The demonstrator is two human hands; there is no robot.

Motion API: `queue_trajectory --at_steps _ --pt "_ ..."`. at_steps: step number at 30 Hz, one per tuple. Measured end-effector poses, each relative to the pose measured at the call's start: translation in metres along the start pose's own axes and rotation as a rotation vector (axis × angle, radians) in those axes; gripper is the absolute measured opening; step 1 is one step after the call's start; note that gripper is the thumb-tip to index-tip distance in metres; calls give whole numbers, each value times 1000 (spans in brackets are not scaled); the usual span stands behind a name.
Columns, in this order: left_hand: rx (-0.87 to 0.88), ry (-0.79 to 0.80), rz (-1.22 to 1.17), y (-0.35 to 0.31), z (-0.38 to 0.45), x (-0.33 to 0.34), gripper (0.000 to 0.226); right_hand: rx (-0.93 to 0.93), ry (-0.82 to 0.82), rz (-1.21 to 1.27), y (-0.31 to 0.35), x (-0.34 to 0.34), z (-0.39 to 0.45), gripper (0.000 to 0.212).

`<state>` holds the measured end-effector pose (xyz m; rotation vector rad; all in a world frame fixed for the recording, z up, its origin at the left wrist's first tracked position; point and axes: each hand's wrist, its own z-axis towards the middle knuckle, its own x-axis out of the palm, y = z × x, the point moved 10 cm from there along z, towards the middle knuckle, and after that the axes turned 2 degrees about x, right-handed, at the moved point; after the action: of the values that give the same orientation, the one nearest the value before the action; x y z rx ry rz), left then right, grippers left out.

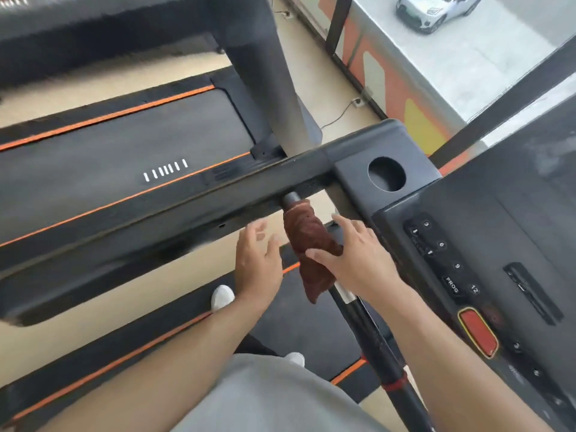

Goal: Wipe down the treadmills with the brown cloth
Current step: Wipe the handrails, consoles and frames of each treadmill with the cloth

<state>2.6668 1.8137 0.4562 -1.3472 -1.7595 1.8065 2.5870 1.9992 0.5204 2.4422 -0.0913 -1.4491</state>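
A brown cloth [308, 244] is draped over the black crossbar [371, 335] of the treadmill I stand on. My right hand [352, 257] hovers just right of the cloth with fingers spread, its thumb touching the cloth's lower part. Left of the cloth, my left hand [258, 260] is open with fingers spread and holds nothing. The treadmill's console [486, 275] with buttons and a red stop key lies at the right. Its side handrail [187, 213] crosses the frame above my hands.
A second treadmill [124, 151] with orange stripes stands at the left, its upright post [265, 82] rising in the middle. A round cup holder [386, 174] sits in the console. A glass wall at the top right shows a car [433, 10] outside. My white shoes [222, 297] stand on the belt.
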Motion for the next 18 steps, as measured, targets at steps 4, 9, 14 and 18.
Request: queue_trajectory --at_steps 4,9,14,18 --pt "-629 286 -394 62 -50 61 34 -7 95 315 10 37 23 73" --pt "-578 307 -454 45 -71 79 54 -46 376 -297 -15 55 14 87" --pt "-590 406 -594 33 -86 99 41 37 294 -161 -33 71 -6 62" --pt "-612 404 -650 27 -44 102 40 -15 51 93 -8 61 10 44"
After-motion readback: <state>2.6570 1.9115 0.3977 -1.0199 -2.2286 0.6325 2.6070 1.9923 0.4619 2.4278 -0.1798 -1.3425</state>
